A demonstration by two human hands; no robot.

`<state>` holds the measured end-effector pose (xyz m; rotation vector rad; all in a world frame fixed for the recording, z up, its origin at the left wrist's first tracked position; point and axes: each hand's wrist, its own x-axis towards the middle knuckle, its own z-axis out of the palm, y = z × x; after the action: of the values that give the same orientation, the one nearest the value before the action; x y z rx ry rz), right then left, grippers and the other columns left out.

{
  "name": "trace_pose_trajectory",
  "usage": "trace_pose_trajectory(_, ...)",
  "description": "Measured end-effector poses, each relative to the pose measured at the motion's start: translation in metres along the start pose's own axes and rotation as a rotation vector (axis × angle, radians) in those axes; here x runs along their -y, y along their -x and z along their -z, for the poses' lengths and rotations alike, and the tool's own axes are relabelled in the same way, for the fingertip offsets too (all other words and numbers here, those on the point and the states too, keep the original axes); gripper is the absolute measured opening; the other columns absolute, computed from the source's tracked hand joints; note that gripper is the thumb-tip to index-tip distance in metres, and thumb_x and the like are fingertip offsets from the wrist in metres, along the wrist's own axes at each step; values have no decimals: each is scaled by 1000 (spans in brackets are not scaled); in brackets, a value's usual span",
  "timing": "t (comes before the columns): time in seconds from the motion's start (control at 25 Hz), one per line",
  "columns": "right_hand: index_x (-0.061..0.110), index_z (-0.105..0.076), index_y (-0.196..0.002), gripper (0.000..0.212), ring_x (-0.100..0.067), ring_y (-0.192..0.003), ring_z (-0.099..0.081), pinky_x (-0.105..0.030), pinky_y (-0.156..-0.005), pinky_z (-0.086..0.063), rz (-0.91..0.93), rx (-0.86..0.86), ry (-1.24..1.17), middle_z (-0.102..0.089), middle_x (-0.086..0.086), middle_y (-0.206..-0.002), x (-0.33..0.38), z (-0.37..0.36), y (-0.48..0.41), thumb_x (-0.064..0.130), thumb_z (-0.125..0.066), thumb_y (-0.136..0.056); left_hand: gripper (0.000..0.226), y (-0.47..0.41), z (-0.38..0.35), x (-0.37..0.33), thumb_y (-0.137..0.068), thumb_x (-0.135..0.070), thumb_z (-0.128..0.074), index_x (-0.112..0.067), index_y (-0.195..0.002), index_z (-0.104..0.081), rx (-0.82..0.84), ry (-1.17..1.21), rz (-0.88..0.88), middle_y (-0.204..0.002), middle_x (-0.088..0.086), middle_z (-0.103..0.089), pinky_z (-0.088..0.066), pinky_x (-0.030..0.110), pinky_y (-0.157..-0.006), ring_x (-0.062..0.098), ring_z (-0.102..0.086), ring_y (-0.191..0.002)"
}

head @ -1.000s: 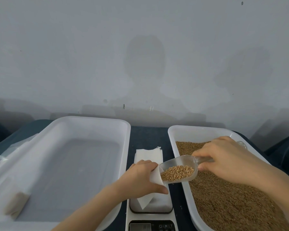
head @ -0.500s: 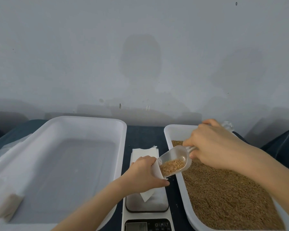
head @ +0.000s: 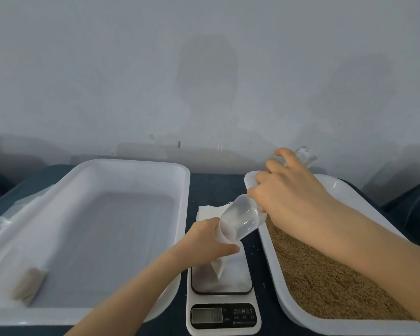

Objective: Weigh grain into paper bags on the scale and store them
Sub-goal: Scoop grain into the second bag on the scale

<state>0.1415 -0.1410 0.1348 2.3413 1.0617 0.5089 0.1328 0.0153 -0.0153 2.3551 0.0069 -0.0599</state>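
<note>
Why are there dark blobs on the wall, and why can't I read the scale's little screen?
Head view: the blobs on the wall look like soft shadows; head view again, the scale screen is pale and blurry, so no digits show.

Dark blue table (head: 216, 187) carried five items. Large white tray (head: 131, 163) sat on the left; second white tray (head: 349, 187) sat on the right. Digital scale (head: 223, 318) stood between them at the near edge. Stack of paper bags (head: 209, 210) lay flat just behind the scale. Crumpled clear plastic (head: 15, 212) lay beside the left tray's outer rim. Stray grains (head: 255, 249) were scattered between the scale and the right tray.
</note>
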Motion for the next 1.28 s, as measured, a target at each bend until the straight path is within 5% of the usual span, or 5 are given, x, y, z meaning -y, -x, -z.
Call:
trace_pose_trajectory(0.16, 30, -63, -94, 19, -19, -88, -45, -39, -99, -19, -121, 14, 1, -58, 10, -87, -13, -9, 12, 16, -56, -85, 32, -1, -1, 4, -74, -48, -70, -28, -94, -55, -7, 45, 6, -89, -11, -59, -44, 17, -61, 6, -57, -78)
trace_pose_trajectory(0.28, 36, -60, -102, 16, -12, -81, -57, -27, -70, -37, -393, -22, -191, -65, 15, -92, -34, -31, 22, 43, -56, -88, 28, 0, -1, 5, -74, -49, -69, -33, -80, -48, -25, 39, -7, -81, -15, -55, -36, 14, -56, 5, -53, -71)
trace_pose_trajectory(0.48, 13, -43, -96, 21, -10, -49, -50, -22, -38, -27, -755, 57, -485, -54, 5, -65, -37, -118, 19, 33, -46, -96, 29, 1, -1, 4, -74, -50, -68, -30, -84, -50, -35, 32, -15, -82, -15, -55, -36, 14, -56, 5, -54, -71)
trace_pose_trajectory(0.88, 8, -36, -112, 25, -18, -60, -54, -26, -43, -36, -871, 133, -679, -55, -10, -94, -10, -211, 23, 24, -45, -96, 31, 2, -2, 4, -75, -50, -67, -30, -93, -52, -6, 40, -5, -84, -16, -55, -38, 14, -57, 4, -55, -74)
trace_pose_trajectory(1.28, 8, -36, -114, 20, -29, -89, -59, -43, -76, -53, -774, 324, -863, -54, -15, -110, 8, -212, 17, 17, -42, -97, 26, 3, -2, 1, -75, -47, -67, -28, -87, -53, -4, 41, -7, -83, -14, -56, -37, 15, -58, 5, -54, -71)
